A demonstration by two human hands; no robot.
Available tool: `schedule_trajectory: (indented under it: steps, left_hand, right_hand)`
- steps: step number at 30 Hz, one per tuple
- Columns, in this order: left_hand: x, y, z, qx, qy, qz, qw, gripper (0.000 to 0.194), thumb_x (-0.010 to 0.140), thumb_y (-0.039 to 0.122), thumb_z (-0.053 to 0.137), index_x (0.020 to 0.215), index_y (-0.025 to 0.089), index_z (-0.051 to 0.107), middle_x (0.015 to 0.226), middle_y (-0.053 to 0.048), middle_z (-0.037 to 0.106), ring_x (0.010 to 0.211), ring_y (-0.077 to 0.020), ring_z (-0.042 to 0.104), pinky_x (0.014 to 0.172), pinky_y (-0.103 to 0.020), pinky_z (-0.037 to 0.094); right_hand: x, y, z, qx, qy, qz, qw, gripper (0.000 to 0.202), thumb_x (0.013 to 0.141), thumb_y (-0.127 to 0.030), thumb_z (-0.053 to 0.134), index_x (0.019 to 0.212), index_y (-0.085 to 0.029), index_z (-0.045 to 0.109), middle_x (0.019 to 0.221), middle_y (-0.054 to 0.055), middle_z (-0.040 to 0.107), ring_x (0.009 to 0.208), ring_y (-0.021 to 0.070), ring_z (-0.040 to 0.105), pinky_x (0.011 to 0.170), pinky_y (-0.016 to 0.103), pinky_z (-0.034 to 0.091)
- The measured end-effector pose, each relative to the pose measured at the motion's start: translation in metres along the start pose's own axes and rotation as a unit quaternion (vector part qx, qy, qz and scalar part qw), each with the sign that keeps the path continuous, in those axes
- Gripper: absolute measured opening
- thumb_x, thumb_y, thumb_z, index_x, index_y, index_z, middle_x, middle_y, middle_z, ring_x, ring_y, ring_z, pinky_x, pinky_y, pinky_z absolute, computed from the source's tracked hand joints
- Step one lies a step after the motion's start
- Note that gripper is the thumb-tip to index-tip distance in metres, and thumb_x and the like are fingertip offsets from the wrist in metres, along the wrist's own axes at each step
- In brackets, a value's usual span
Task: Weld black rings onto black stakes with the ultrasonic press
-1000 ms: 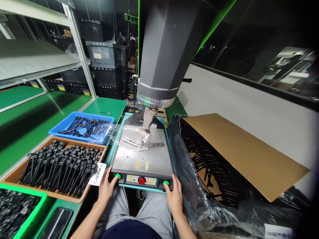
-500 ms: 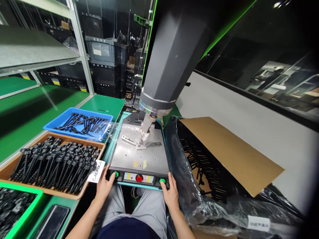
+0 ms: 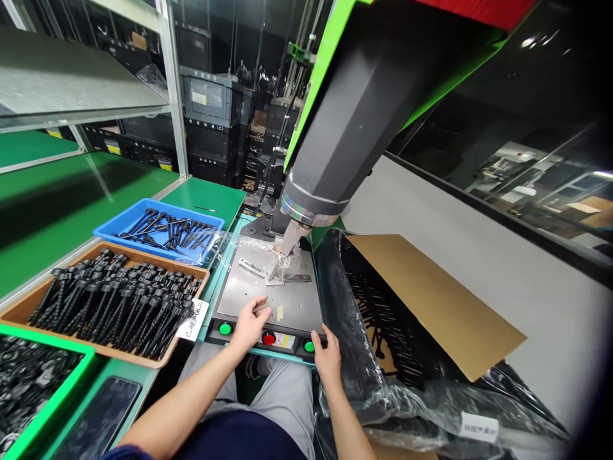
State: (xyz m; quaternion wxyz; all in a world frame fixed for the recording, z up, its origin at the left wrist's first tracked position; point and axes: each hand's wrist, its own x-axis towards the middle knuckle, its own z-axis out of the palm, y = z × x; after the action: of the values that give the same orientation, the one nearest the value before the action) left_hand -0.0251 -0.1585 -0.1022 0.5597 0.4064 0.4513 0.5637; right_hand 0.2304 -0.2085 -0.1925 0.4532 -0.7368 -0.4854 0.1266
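My left hand hovers over the front of the metal base plate, empty, its fingers apart and pointing toward the fixture. Near the right green button is my right hand, fingers spread; whether the thumb touches the button I cannot tell. The left green button and the red button sit on the same front panel. Above the plate a dark machine head ends in a metal horn, which comes down at a small fixture. Clear plastic film partly hides the horn's tip.
On the left stand a blue tray and a brown tray of black ribbed stems, plus a green bin of small black parts. A phone lies nearby. At right, a plastic-lined box has a cardboard sheet on it.
My left hand has left the left green button and moved right and forward over the plate. My right hand stays by the right button. The camera view has shifted slightly.
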Motion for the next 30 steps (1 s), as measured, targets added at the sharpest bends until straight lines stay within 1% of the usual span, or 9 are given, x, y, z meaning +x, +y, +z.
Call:
schedule_trajectory:
  steps: [3,6,9,11,13,15,20,25,30]
  left_hand:
    - [0.037,0.010,0.036,-0.195,0.001,-0.129,0.972,0.035,0.068,0.023,0.080,0.100,0.018,0.068,0.117,-0.013,0.067,0.108,-0.0220,0.063,0.096,-0.037,0.049]
    - [0.063,0.017,0.059,-0.318,-0.004,-0.202,0.926,0.030,0.070,0.024,0.080,0.094,0.018,0.065,0.115,-0.012,0.067,0.098,-0.0187,0.066,0.088,-0.034,0.052]
    - [0.072,0.020,0.071,-0.386,-0.010,-0.217,0.896,0.026,0.069,0.022,0.081,0.087,0.017,0.062,0.103,-0.009,0.070,0.089,-0.0157,0.068,0.081,-0.029,0.054]
    - [0.072,0.021,0.073,-0.404,0.000,-0.196,0.893,0.024,0.069,0.018,0.080,0.084,0.017,0.061,0.092,-0.005,0.071,0.084,-0.0132,0.069,0.077,-0.025,0.055]
    - [0.069,0.024,0.073,-0.404,0.013,-0.171,0.898,0.021,0.070,0.014,0.078,0.080,0.016,0.059,0.081,-0.003,0.070,0.078,-0.0113,0.069,0.072,-0.021,0.055]
    - [0.067,0.029,0.072,-0.399,0.013,-0.155,0.904,0.019,0.071,0.013,0.076,0.079,0.015,0.059,0.073,-0.002,0.068,0.072,-0.0108,0.068,0.067,-0.019,0.055]
    - [0.067,0.044,0.067,-0.405,-0.011,-0.129,0.905,0.020,0.069,0.011,0.077,0.077,0.014,0.058,0.068,0.001,0.064,0.058,-0.0068,0.063,0.049,-0.011,0.049]
    - [0.069,0.052,0.062,-0.402,-0.006,-0.123,0.907,0.020,0.070,0.009,0.076,0.077,0.014,0.057,0.070,0.001,0.064,0.056,-0.0050,0.061,0.046,-0.009,0.047]
    - [0.066,0.059,0.056,-0.396,-0.019,-0.124,0.910,0.019,0.071,0.008,0.074,0.080,0.014,0.059,0.074,-0.001,0.066,0.057,-0.0065,0.063,0.046,-0.011,0.049]
  right_hand:
    - [-0.008,0.003,0.003,-0.003,-0.009,-0.017,1.000,0.065,0.081,-0.064,0.054,0.124,-0.016,0.062,0.127,0.017,0.059,0.120,0.0322,0.055,0.101,0.045,0.043]
    - [-0.013,0.012,0.001,0.004,-0.026,-0.020,0.999,0.067,0.082,-0.063,0.053,0.128,-0.016,0.059,0.132,0.016,0.057,0.123,0.0319,0.053,0.102,0.045,0.044]
    - [-0.009,0.016,-0.006,0.013,-0.043,-0.016,0.999,0.064,0.082,-0.063,0.054,0.125,-0.017,0.062,0.128,0.015,0.061,0.119,0.0321,0.056,0.097,0.045,0.047]
    - [-0.002,0.011,-0.010,0.007,-0.030,-0.019,0.999,0.058,0.081,-0.064,0.053,0.113,-0.017,0.068,0.118,0.016,0.066,0.111,0.0329,0.061,0.094,0.046,0.049]
    - [0.010,-0.003,-0.012,-0.007,0.009,-0.043,0.999,0.054,0.082,-0.063,0.052,0.099,-0.016,0.073,0.110,0.017,0.068,0.105,0.0330,0.063,0.094,0.048,0.049]
    - [0.024,-0.025,-0.008,-0.002,0.022,-0.080,0.997,0.050,0.085,-0.059,0.049,0.093,-0.016,0.074,0.107,0.017,0.069,0.103,0.0311,0.063,0.095,0.046,0.048]
    - [0.069,-0.092,0.029,0.102,-0.094,-0.106,0.985,0.044,0.087,-0.052,0.050,0.102,-0.017,0.072,0.102,0.013,0.072,0.096,0.0271,0.067,0.088,0.043,0.051]
    - [0.110,-0.144,0.071,0.145,-0.075,-0.154,0.975,0.046,0.087,-0.049,0.049,0.109,-0.016,0.070,0.109,0.015,0.068,0.102,0.0259,0.063,0.090,0.041,0.050]
    - [0.135,-0.173,0.091,0.143,-0.064,-0.176,0.972,0.053,0.084,-0.046,0.050,0.126,-0.016,0.062,0.127,0.016,0.056,0.115,0.0265,0.056,0.095,0.041,0.048]
